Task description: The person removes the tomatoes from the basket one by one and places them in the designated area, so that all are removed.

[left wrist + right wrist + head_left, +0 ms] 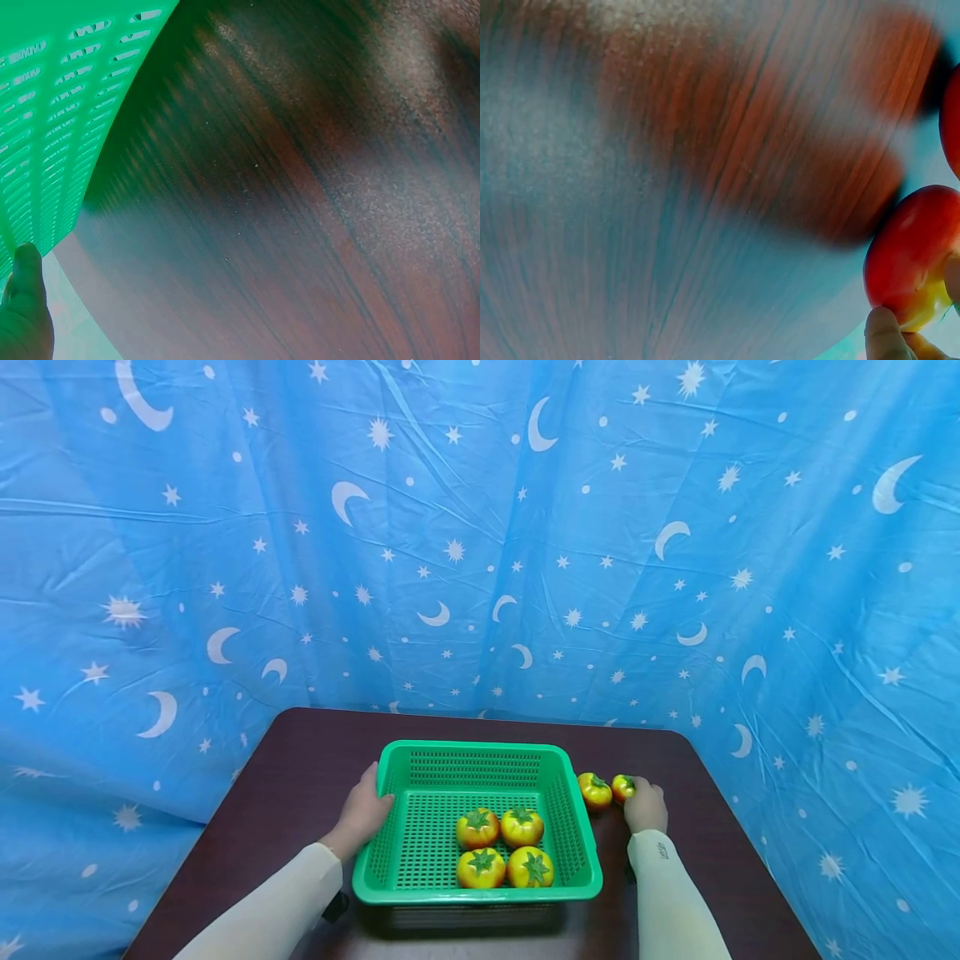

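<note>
In the head view, my left hand (365,814) grips the left rim of a green perforated plastic basket (480,896), with the thumb over the edge. The left wrist view shows a finger (28,281) against the basket's slotted side (56,127). Several yellow-red tomatoes (480,868) with green leafy tops sit in the basket's right front part. To the basket's right, my right hand (647,808) holds a tomato (622,787), partly hidden by the fingers. In the right wrist view, fingers touch this red and yellow tomato (907,255). Another tomato (595,792) lies between it and the basket.
The dark brown table (330,743) has rounded far corners and a glossy surface that mirrors the tomatoes. A blue curtain (480,527) with white moons and stars hangs behind it and along both sides.
</note>
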A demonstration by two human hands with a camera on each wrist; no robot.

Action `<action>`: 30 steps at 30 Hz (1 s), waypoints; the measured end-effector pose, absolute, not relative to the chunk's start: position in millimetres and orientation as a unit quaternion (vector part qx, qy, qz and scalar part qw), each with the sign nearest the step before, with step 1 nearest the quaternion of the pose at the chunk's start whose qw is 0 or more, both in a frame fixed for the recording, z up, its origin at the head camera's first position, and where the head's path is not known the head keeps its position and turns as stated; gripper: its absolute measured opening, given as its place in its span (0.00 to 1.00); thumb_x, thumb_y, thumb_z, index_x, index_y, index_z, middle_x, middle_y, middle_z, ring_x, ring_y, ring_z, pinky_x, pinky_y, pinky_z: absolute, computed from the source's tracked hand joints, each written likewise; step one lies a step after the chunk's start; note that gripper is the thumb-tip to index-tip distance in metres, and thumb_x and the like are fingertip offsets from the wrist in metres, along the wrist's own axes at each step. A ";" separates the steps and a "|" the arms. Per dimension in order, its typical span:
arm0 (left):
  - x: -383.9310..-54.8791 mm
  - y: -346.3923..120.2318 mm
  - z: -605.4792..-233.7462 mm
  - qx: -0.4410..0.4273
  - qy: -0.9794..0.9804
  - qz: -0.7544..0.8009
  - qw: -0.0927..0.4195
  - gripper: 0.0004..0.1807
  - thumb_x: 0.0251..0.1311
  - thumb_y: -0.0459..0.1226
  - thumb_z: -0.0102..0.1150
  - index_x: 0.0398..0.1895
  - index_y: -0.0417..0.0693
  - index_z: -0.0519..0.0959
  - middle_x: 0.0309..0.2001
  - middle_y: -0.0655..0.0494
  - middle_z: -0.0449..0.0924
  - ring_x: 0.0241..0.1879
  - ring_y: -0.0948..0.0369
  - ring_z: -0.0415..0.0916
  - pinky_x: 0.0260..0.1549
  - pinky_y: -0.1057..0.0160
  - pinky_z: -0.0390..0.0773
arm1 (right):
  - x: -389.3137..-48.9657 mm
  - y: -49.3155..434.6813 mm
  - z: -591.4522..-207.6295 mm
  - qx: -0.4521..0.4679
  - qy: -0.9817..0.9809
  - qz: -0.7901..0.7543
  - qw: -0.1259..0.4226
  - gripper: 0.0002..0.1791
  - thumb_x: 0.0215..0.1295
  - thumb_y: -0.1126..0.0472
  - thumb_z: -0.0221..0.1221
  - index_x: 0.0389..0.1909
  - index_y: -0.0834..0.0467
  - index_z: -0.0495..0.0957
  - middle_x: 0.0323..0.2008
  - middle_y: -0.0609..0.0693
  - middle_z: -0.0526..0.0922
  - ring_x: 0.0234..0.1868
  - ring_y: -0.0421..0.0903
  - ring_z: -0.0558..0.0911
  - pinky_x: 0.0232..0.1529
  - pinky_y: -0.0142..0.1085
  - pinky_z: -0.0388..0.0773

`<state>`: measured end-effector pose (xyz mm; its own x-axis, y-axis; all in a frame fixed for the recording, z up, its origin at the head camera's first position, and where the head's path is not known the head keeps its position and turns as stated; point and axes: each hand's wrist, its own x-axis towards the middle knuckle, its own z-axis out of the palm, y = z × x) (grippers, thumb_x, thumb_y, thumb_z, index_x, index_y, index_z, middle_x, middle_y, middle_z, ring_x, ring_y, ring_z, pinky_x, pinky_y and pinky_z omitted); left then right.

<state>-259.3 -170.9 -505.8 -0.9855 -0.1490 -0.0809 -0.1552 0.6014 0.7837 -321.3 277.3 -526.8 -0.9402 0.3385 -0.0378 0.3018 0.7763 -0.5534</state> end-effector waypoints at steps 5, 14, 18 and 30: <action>-258.8 -170.1 -504.8 -0.081 0.896 0.437 0.001 0.39 0.64 0.33 0.46 0.74 0.35 0.41 0.70 0.31 0.52 0.68 0.38 0.55 0.64 0.38 0.61 | -320.0 278.2 -524.9 -0.172 -0.939 0.296 0.024 0.22 0.71 0.66 0.43 0.63 0.66 0.65 0.54 0.70 0.68 0.51 0.64 0.71 0.58 0.60 0.68; -257.8 -169.4 -506.2 -0.078 0.896 0.437 0.003 0.39 0.64 0.32 0.46 0.74 0.35 0.40 0.70 0.30 0.52 0.68 0.38 0.55 0.63 0.38 0.61 | -318.5 279.2 -521.8 -0.167 -0.944 0.285 0.019 0.26 0.66 0.65 0.48 0.64 0.66 0.63 0.55 0.70 0.67 0.52 0.65 0.71 0.58 0.61 0.67; -257.8 -169.9 -505.1 -0.076 0.895 0.440 0.002 0.39 0.64 0.32 0.46 0.74 0.35 0.40 0.70 0.30 0.52 0.68 0.38 0.54 0.64 0.38 0.60 | -316.8 277.9 -520.4 -0.158 -0.947 0.278 0.023 0.26 0.65 0.63 0.50 0.64 0.65 0.64 0.55 0.70 0.68 0.51 0.65 0.71 0.57 0.61 0.68; -258.3 -171.2 -504.4 -0.083 0.893 0.442 0.007 0.39 0.64 0.32 0.46 0.74 0.35 0.39 0.70 0.30 0.51 0.69 0.38 0.54 0.64 0.39 0.60 | -316.8 279.0 -509.1 -0.155 -0.950 0.271 0.026 0.28 0.67 0.60 0.50 0.66 0.64 0.61 0.60 0.70 0.64 0.54 0.67 0.70 0.58 0.62 0.67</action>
<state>-258.3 -171.2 -504.4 -0.9863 -0.1409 -0.0862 -0.1541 0.5963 0.7879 -316.8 279.0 -509.1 -0.9505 0.3089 -0.0344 0.2804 0.8046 -0.5235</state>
